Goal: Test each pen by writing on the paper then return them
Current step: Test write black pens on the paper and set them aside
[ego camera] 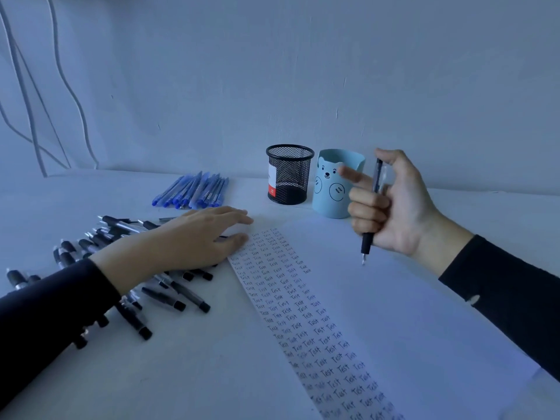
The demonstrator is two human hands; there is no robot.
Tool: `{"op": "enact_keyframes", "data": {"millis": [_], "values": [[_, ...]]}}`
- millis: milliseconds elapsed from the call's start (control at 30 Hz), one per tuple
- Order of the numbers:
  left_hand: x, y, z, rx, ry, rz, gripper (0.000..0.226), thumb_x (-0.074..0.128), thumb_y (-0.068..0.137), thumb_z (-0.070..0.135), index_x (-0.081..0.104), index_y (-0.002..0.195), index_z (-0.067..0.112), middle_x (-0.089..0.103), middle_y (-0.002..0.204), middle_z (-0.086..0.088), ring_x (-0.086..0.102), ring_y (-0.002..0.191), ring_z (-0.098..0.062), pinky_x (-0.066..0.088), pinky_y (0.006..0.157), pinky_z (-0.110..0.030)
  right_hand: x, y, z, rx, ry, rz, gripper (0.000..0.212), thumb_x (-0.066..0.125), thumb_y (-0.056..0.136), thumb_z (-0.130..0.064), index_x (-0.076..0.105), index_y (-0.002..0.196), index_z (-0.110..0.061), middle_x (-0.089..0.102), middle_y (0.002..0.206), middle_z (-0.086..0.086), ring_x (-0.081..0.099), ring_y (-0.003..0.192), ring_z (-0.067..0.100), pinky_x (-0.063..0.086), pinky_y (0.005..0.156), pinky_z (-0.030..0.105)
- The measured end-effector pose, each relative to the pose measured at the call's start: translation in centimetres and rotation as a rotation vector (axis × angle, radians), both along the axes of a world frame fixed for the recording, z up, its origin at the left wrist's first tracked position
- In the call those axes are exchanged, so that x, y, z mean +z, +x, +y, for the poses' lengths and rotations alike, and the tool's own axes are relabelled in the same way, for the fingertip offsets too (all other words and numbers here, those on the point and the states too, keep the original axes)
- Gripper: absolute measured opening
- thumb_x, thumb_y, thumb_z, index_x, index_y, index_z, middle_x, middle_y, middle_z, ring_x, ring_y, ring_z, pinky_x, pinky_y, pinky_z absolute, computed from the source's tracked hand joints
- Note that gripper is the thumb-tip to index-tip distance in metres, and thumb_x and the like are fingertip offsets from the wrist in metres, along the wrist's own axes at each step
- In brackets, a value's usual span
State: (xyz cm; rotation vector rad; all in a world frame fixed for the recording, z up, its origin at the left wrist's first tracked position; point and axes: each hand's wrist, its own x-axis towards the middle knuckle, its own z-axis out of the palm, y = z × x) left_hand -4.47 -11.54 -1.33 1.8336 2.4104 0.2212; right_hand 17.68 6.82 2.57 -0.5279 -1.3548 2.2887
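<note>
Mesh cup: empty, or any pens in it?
Empty. The black mesh cup stands upright, nothing rises above its rim, and the see-through wall shows only its bare floor.

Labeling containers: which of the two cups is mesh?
The black cup, left of the light blue bear-face cup, which has solid walls.

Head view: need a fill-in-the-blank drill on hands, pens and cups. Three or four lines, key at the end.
1. The right hand grips a black pen with its tip pointing ____.
2. The mesh cup stands just ____ of the bear cup.
3. The bunched pens at the back are ____.
4. The word repeated down the paper is ____.
Missing words: down; left; blue; Test.
</note>
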Motion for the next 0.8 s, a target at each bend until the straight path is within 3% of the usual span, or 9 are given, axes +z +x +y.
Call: {"op": "enact_keyframes", "data": {"millis": [100,200,300,400,533,633,700,800], "values": [[-0.2,0.4,0.1,-0.085,0.001,-0.011,0.072,0.025,0.078,0.086,0.030,0.142,0.054,0.022,0.153,0.030,0.031,0.138,-0.001,0.023,0.117,-0.035,0.0,-0.1,-0.2,-0.053,-0.043,0.001,0.048,0.037,0.087,-0.048,0.067,0.069,-0.015,0.017,0.043,-0.007,0.014,0.031,0.009,0.010,0.037,0.015],[-0.4,0.6,0.2,-0.118,-0.044,0.000,0.077,0.022,0.068,0.094,0.027,0.138,0.062,0.020,0.153,0.031,0.024,0.141,0.001,0.022,0.118,-0.039,0.1,-0.4,-0.7,-0.041,0.078,-0.039,0.040,0.053,0.081,-0.055,0.067,0.084,-0.017,0.021,0.047,-0.008,0.013,0.032,0.005,0.009,0.034,0.015],[-0.4,0.5,0.3,-0.102,-0.048,-0.034,0.076,0.024,0.066,0.095,0.028,0.136,0.065,0.021,0.152,0.032,0.025,0.141,0.002,0.022,0.118,-0.040,-0.4,-0.9,-1.1,0.010,0.169,-0.038,0.029,0.047,0.097,-0.038,0.065,0.101,-0.016,0.033,0.047,-0.008,0.024,0.032,0.003,0.018,0.033,0.016],[-0.4,0.5,0.3,-0.093,-0.059,-0.048,0.076,0.024,0.065,0.096,0.028,0.135,0.066,0.021,0.152,0.032,0.026,0.140,0.002,0.022,0.118,-0.039,-0.9,-0.9,-1.1,0.154,0.179,-0.102,0.046,0.029,0.102,-0.037,0.063,0.113,-0.009,0.065,0.064,0.006,0.062,0.054,0.019,0.046,0.046,0.021],[-0.3,0.6,0.3,-0.086,-0.078,-0.054,0.076,0.024,0.064,0.097,0.026,0.134,0.068,0.020,0.152,0.033,0.029,0.138,0.001,0.025,0.118,-0.040,-1.7,-0.7,-0.9,0.242,0.318,-0.263,0.072,0.018,0.101,-0.057,0.067,0.112,-0.006,0.068,0.066,0.012,0.066,0.061,0.023,0.051,0.052,0.026],[-0.2,0.6,0.3,-0.085,-0.082,-0.059,0.076,0.024,0.063,0.096,0.026,0.134,0.068,0.020,0.152,0.033,0.029,0.138,0.001,0.026,0.117,-0.040,-1.8,-0.7,-1.2,0.318,0.296,-0.222,0.054,0.033,0.102,-0.043,0.062,0.124,-0.002,0.072,0.102,0.016,0.069,0.089,0.024,0.060,0.073,0.032],[-0.2,0.6,0.3,-0.086,-0.080,-0.065,0.076,0.025,0.063,0.097,0.026,0.133,0.068,0.021,0.152,0.032,0.029,0.138,0.001,0.026,0.117,-0.040,-2.0,-0.6,-1.5,0.361,0.305,-0.215,0.047,0.047,0.095,-0.031,0.059,0.127,0.001,0.068,0.116,0.019,0.066,0.102,0.025,0.058,0.086,0.034],[-0.3,0.6,0.3,-0.086,-0.079,-0.072,0.076,0.025,0.063,0.096,0.026,0.133,0.068,0.020,0.152,0.032,0.028,0.139,0.001,0.025,0.117,-0.039,-2.7,-0.7,-1.8,0.302,0.527,-0.248,0.024,0.064,0.086,-0.018,0.066,0.106,-0.006,0.070,0.092,0.011,0.064,0.082,0.018,0.055,0.071,0.024]]}}
